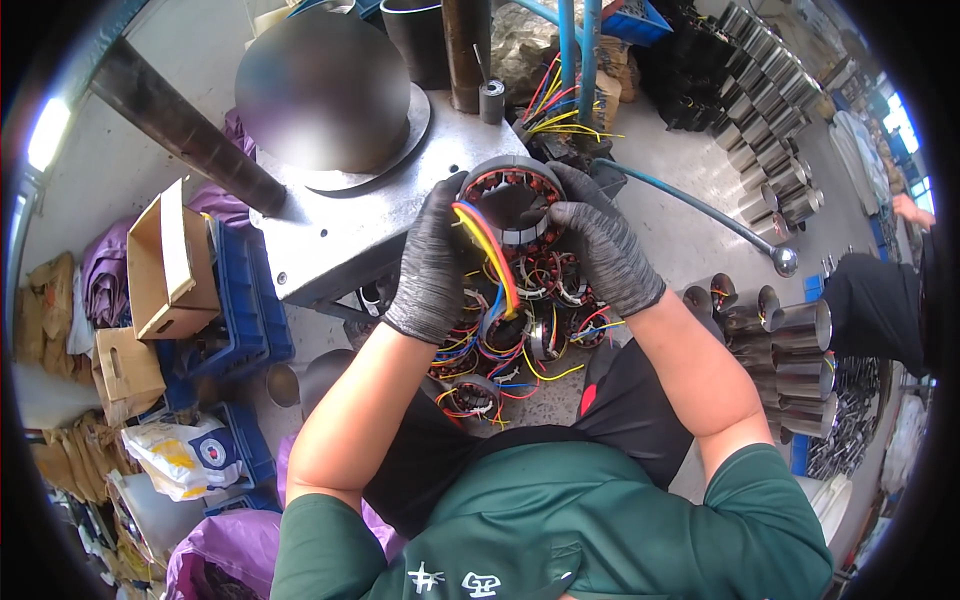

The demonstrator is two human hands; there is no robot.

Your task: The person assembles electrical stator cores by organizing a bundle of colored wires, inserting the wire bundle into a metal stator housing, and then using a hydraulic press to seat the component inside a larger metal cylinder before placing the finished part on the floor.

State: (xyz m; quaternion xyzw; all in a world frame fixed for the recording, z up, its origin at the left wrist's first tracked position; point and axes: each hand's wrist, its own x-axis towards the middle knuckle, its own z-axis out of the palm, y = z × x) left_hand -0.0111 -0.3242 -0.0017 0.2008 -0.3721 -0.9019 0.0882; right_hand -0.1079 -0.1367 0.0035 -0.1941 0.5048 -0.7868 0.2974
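Between my two gloved hands I hold up a motor stator (513, 166), a dark ring with red-wound slots inside. My left hand (432, 265) grips its left side, and my right hand (608, 250) closes on its right side, with fingertips at the inner rim. A bundle of yellow, red and blue lead wires (490, 255) hangs from the ring near my left hand. Below, between my knees, lie several more stators (545, 335) with coloured wires. A metal press table (350, 225) stands just beyond my left hand.
A thick steel post (180, 125) and a blurred round plate rise from the table. A blue lever with a ball end (785, 262) reaches right. Steel cylinders (800, 335) are stacked at right, near another person's leg (875, 310). Cardboard boxes (175, 265) and blue crates stand left.
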